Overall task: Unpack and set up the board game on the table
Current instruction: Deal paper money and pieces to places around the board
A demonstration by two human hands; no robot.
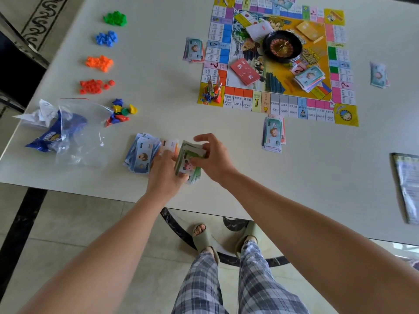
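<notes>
Green banknote stack (189, 163), fanned, cartoon faces

Smooth matt table (158, 91), paper notes (189, 162) & board (278, 105), clear plastic bag (84, 132), glossy black roulette wheel (282, 46)

- The green notes (189, 163), held by both, fill the gap between the left grip (163, 171) and the right grip (213, 159).
- Hard against the left grip's left side lies a pile of blue notes (140, 152).
- Farther left a clear plastic bag (77, 134) and a blue packet (45, 139) block the way, with loose pawns (121, 113) just beyond them.
- Ahead of both grips, bare counter (181, 105) runs open up to the board (278, 64).
- Ahead and right of the right grip, a note stack (273, 134) lies at the board's near edge, with open counter between it and the grip.
</notes>
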